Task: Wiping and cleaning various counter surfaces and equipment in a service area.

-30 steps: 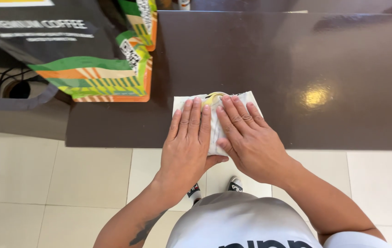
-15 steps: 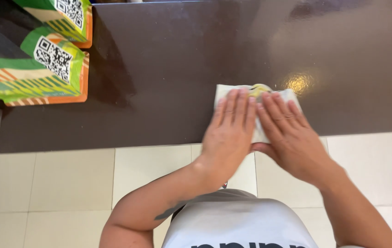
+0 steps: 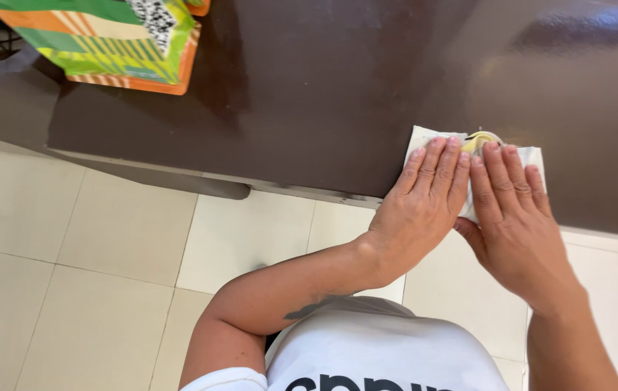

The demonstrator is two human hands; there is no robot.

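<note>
A small white folded cloth with a yellow patch at its far edge lies near the front edge of a dark brown glossy counter. My left hand lies flat on the cloth's left part, fingers together and stretched out. Beside it, my right hand presses flat on the right part, thumb tucked toward the left hand. Most of the cloth is hidden under both palms.
A green, orange and yellow striped printed box stands on the counter at the far left. Pale floor tiles lie below the counter's edge. A ceiling light glares off the counter at the upper right.
The view has swung left, so the cloth and both hands now sit further right in the picture. Both hands stay flat on the cloth as before.
</note>
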